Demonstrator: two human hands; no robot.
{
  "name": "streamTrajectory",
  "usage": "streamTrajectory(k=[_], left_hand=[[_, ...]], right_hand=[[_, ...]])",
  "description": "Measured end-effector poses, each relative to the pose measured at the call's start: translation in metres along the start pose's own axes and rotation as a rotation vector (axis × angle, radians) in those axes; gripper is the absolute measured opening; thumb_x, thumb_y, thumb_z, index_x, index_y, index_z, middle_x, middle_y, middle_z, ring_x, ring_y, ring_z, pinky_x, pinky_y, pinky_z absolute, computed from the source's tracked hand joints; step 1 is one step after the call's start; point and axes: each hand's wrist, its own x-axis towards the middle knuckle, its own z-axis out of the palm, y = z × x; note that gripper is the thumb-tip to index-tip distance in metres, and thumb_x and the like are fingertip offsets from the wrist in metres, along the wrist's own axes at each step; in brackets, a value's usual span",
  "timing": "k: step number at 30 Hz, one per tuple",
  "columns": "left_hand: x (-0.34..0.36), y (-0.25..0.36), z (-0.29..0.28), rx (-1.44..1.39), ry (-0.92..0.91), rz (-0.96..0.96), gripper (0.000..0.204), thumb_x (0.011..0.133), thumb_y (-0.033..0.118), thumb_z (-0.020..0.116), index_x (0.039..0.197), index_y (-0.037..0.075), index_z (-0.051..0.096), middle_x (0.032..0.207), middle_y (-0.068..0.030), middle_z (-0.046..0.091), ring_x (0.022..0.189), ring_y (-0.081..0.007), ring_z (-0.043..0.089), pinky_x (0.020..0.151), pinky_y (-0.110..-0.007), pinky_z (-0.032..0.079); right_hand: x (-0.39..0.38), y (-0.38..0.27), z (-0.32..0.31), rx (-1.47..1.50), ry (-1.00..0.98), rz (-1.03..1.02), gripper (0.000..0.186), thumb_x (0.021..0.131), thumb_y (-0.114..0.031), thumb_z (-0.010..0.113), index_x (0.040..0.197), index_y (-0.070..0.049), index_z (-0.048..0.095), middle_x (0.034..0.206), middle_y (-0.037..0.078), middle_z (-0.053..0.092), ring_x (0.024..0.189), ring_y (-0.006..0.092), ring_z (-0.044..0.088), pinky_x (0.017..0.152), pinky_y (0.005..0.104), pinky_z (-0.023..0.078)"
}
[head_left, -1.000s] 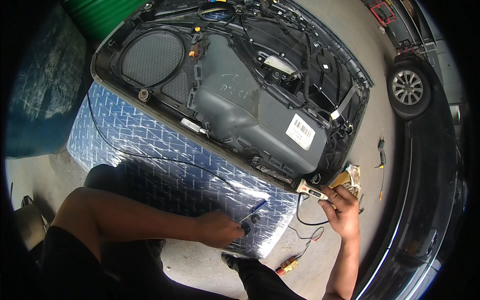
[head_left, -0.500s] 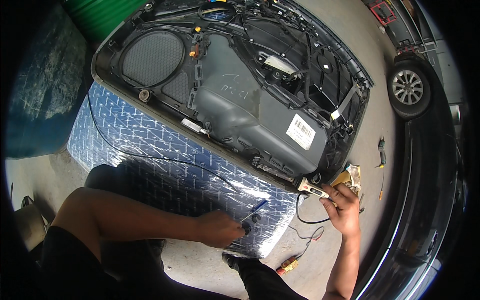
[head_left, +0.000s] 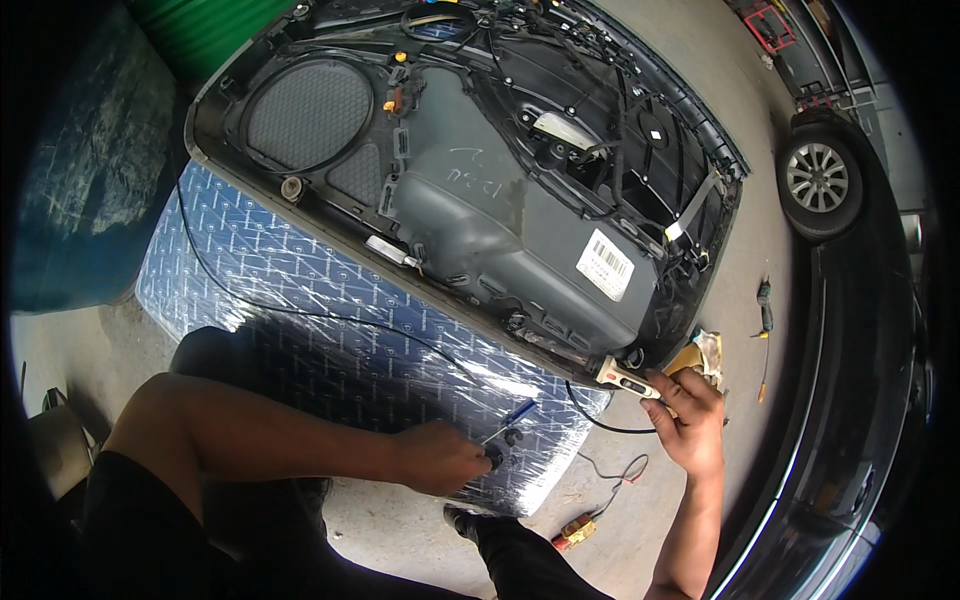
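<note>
The right hand's fingers grip a cream tool at the panel's five o'clock edge; a snagged cord could jerk it astray. The left hand's hold is unclear.

- The scene is seen from the person's head, and the view is directed downward.
- The left hand, the right hand and the door panel are shown from near, the car from farther.
</note>
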Motion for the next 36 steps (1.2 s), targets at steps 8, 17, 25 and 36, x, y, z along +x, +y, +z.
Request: streamTrajectory(k=[8,17,25,36], left_hand=[[0.001,0.000,-0.001,0.012,-0.034,-0.010,0.013,0.081,0.006,0.063,0.093,0.002,0.062,0.079,-0.0114,0.064,0.068,-0.0306,0.070,0.054,-0.045,0.056],[0.002,0.000,-0.003,0.016,-0.080,-0.028,0.013,0.082,0.007,0.061,0.094,0.002,0.061,0.080,-0.0109,0.064,0.067,-0.0298,0.069,0.054,-0.045,0.056],[0.000,0.005,-0.009,-0.035,-0.055,-0.052,0.009,0.087,0.008,0.057,0.091,0.002,0.062,0.080,-0.0155,0.068,0.074,-0.0361,0.072,0.063,-0.051,0.056],[-0.001,0.000,0.001,0.024,-0.041,-0.015,0.012,0.084,0.009,0.061,0.094,0.004,0.062,0.081,-0.0112,0.065,0.069,-0.0316,0.070,0.056,-0.046,0.057]], right_hand=[[0.013,-0.016,-0.008,-0.038,0.006,-0.033,0.037,0.070,-0.009,0.086,0.106,-0.006,0.078,0.076,0.007,0.061,0.065,0.0262,0.061,0.059,0.0385,0.051],[0.023,-0.056,-0.027,-0.210,-0.026,-0.031,0.037,0.070,-0.012,0.086,0.107,-0.008,0.078,0.074,0.006,0.059,0.061,0.0247,0.060,0.055,0.0384,0.048],[0.028,-0.077,-0.030,-0.298,-0.056,-0.061,0.035,0.073,-0.018,0.085,0.107,-0.010,0.078,0.075,0.004,0.057,0.061,0.0236,0.060,0.054,0.0382,0.049],[0.036,-0.093,-0.036,-0.360,-0.069,-0.096,0.033,0.075,-0.020,0.083,0.106,-0.009,0.079,0.077,0.003,0.057,0.062,0.0218,0.060,0.054,0.0368,0.049]])
